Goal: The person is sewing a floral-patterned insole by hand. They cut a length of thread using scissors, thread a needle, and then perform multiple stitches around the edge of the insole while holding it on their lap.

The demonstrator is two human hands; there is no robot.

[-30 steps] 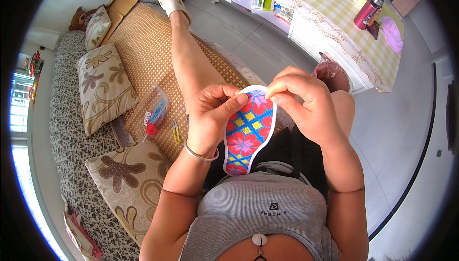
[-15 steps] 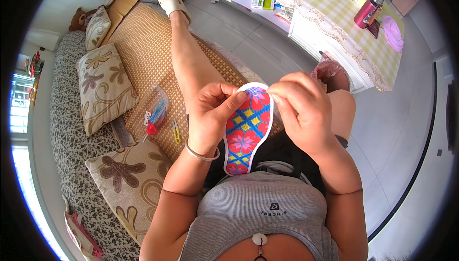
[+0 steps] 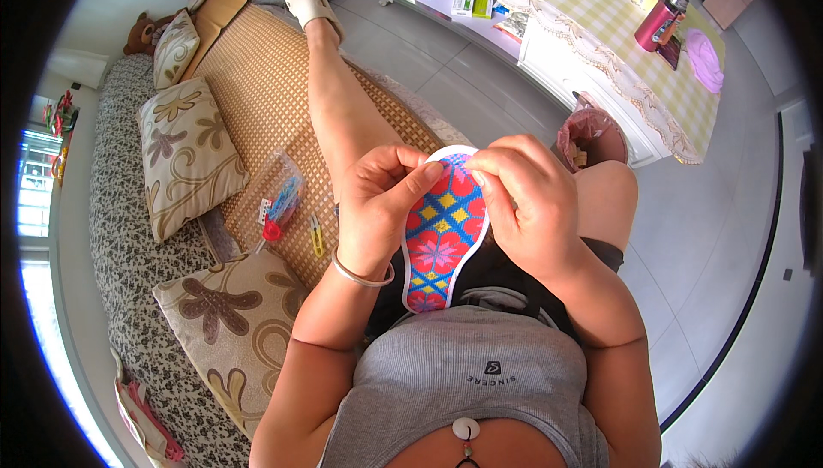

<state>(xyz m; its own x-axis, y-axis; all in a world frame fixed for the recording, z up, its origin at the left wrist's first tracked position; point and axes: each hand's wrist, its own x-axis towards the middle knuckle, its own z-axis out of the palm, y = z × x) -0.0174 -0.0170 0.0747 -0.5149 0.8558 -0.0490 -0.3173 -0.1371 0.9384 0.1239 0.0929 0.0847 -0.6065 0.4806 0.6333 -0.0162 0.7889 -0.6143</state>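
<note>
An embroidered insole (image 3: pixel 439 237) with a white rim and a red, blue, yellow and pink flower pattern is held up over my lap. My left hand (image 3: pixel 383 202) grips its upper left edge, thumb on the patterned face and fingers behind. At the upper right edge, my right hand (image 3: pixel 527 202) has thumb and forefinger pinched together against the insole's face. Whether a needle or thread sits in that pinch is too small to make out. A yellow pair of thread snips (image 3: pixel 317 236) and a clear bag of coloured thread (image 3: pixel 283 198) lie on the woven mat to my left.
The woven mat (image 3: pixel 257 65) covers the seat under my outstretched leg. Flowered cushions (image 3: pixel 190 155) line the left side. A bin (image 3: pixel 596 135) stands by a white table with a checked cloth (image 3: pixel 591 18), which carries a dark red flask (image 3: pixel 662 21).
My right hand has moved slightly left, its pinched fingertips now lying over the insole's upper right part. The left hand keeps its hold.
</note>
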